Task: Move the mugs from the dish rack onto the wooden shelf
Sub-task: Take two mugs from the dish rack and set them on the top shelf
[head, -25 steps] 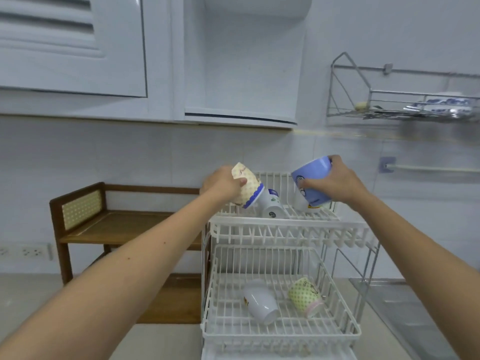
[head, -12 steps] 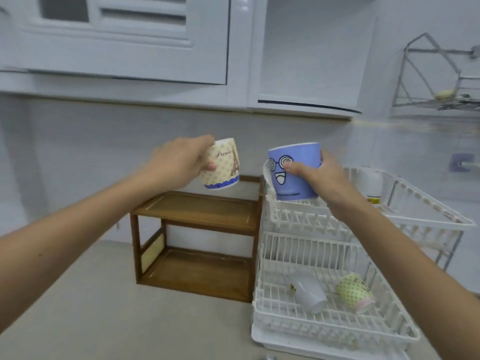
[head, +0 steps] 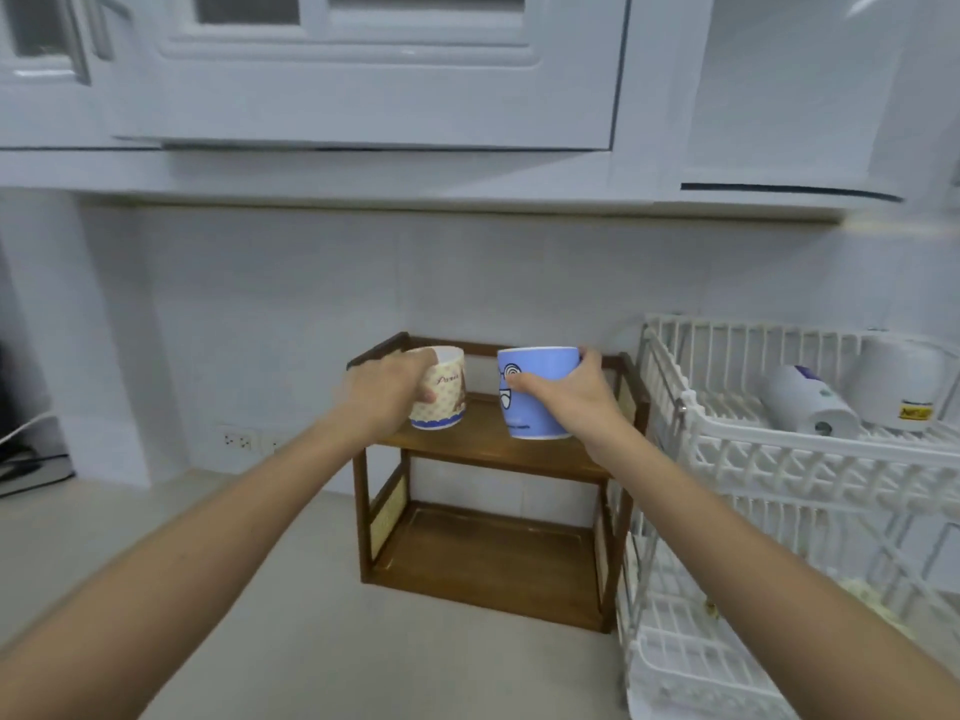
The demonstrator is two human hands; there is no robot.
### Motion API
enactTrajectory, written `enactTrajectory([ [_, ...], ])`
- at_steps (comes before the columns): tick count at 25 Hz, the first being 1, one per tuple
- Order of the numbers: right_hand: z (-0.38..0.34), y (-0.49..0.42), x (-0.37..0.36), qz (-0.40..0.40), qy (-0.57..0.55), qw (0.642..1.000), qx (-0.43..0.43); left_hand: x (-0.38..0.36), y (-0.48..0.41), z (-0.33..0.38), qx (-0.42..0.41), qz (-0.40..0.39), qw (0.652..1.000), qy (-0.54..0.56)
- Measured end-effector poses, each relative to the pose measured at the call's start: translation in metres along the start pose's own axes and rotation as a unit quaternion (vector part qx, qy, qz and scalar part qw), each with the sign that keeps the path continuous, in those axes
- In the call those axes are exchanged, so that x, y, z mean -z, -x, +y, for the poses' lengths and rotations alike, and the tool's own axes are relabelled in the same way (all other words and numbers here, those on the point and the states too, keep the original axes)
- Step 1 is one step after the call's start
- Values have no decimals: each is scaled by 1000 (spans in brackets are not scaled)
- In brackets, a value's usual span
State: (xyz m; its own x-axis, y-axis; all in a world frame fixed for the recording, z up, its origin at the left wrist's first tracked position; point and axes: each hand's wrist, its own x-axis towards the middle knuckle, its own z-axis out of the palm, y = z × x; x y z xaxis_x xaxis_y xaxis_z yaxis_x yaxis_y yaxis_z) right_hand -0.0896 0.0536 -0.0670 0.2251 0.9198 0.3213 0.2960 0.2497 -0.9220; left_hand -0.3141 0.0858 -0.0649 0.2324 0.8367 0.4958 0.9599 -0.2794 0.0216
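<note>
Left hand wrapped around the cream mug, right hand around the blue mug, both upright just over the wooden shelf top. Best lowered level, kept apart, released only once seated flat. Two mugs left on the dish rack, far right.

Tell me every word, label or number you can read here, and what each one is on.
"Paris": script on the cream mug, held in the left hand.
Blue mug in the right hand: small dark print near the base, too blurred to read.
White mug on the dish rack: yellow label, unreadable.
Lying white mug: purple and dark marks, unreadable.
</note>
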Motion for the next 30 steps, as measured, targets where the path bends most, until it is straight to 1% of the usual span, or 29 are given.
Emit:
enactTrajectory([
  [5,47,-42,-41,64,38,996,-48,-49,-21,-19,-43,-28,999,-18],
  [8,63,-61,-59,55,94,992,-68,-67,-35,-28,-67,-42,996,-45],
  [11,69,-71,-73,53,137,987,-59,-79,-51,-34,-86,-46,994,-58],
  [14,78,-76,-84,65,133,988,-39,-93,-60,-41,-98,-58,993,-40],
  [17,85,-84,-91,75,119,989,-42,-105,-68,-49,-122,-54,991,-4],
  [19,84,-87,-92,80,109,990,-48,-104,-69,-54,-127,-39,990,51],
  [20,85,-88,-93,80,102,990,-51,-104,-68,-57,-101,-28,986,126],
  [21,88,-87,-94,75,100,991,-52,-108,-60,-58,-56,0,973,224],
  [22,91,-84,-95,65,100,992,-51,-114,-49,-59,4,46,947,318],
  [23,91,-81,-94,56,98,992,-52,-118,-37,-57,59,80,917,385],
  [24,92,-81,-93,48,90,993,-54,-121,-29,-54,94,97,898,418],
  [25,92,-82,-92,38,80,994,-57,-126,-22,-50,115,101,890,429],
  [27,89,-83,-92,18,75,995,-64,-134,-19,-44,127,99,890,426],
  [29,87,-84,-92,5,80,994,-69,-134,-23,-37,131,110,904,391],
  [30,87,-84,-92,-5,82,994,-70,-133,-26,-33,128,124,921,346],
])
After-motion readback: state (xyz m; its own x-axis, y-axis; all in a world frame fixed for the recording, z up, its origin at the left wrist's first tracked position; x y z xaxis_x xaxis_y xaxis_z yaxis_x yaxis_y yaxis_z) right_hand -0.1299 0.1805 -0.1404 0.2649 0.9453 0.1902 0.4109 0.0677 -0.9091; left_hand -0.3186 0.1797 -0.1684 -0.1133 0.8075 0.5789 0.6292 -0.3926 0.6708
